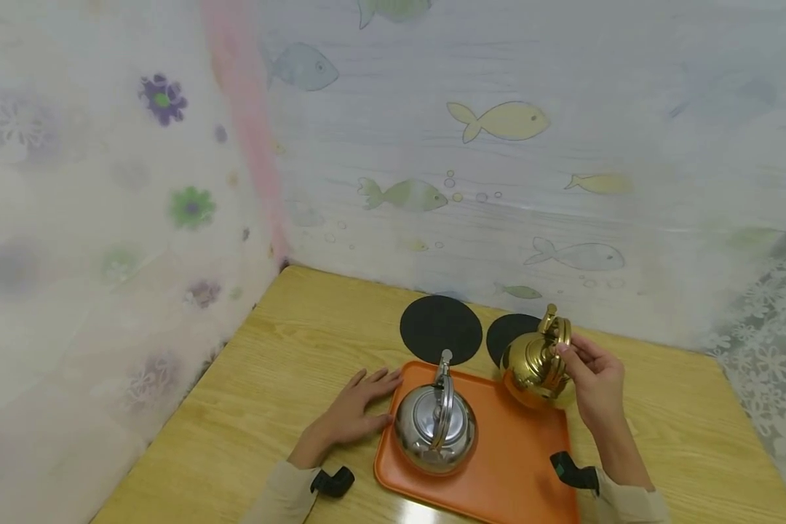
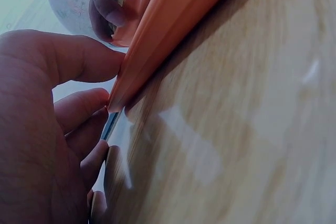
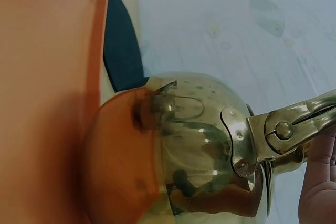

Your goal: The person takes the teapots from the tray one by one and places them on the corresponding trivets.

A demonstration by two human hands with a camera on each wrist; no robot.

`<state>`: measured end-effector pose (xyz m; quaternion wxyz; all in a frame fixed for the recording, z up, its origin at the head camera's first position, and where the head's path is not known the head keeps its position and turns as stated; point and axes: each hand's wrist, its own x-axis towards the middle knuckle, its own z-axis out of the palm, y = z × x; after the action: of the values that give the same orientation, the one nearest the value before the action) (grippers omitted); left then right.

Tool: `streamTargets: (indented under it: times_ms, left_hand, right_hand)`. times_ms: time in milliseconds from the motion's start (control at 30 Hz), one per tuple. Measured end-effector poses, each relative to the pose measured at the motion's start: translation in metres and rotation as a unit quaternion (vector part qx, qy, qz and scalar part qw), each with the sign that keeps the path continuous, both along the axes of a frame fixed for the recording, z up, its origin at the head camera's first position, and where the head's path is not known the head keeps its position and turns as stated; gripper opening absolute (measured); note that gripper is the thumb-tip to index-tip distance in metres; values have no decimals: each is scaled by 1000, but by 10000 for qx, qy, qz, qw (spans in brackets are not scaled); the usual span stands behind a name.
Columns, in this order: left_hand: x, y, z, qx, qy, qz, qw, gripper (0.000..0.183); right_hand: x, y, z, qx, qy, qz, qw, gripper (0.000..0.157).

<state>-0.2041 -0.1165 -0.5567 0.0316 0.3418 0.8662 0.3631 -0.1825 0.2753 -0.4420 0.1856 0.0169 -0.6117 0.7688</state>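
My right hand [image 1: 596, 375] holds the shiny gold kettle [image 1: 525, 367] by its raised handle. The kettle is over the far right corner of the orange tray [image 1: 511, 458], and its body overlaps a black round mat [image 1: 501, 336] in the head view. In the right wrist view the handle's riveted bracket [image 3: 241, 140] shows, and the body mirrors the tray. A silver kettle [image 1: 426, 440] with its handle up stands on the tray's left part. Beside it my left hand [image 1: 356, 407] lies with fingers extended, thumb and fingertips against the tray's left rim [image 2: 152, 40].
Another black round mat [image 1: 440, 326] lies on the wooden table [image 1: 301, 327] behind the silver kettle. A fish-patterned curtain [image 1: 393, 240] hangs along the table's back edge, and a flowered one [image 1: 137, 327] along the left. Lace cloth [image 1: 773, 349] hangs at the right.
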Motion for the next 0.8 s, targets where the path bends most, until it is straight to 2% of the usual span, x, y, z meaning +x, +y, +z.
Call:
streamTargets:
  times_ms: [200, 500, 800]
  left_hand:
    - [-1, 0, -4, 103, 101, 33, 9999, 64]
    - [8, 3, -7, 104, -240, 41, 9996, 65]
    - [2, 0, -6, 179, -227, 124, 9995, 65]
  right_hand:
    - [-4, 2, 0, 122, -117, -36, 9999, 28]
    - [-6, 6, -5, 253, 49, 89, 9996, 30]
    - [-25, 7, 0, 626, 138, 72, 9979, 26]
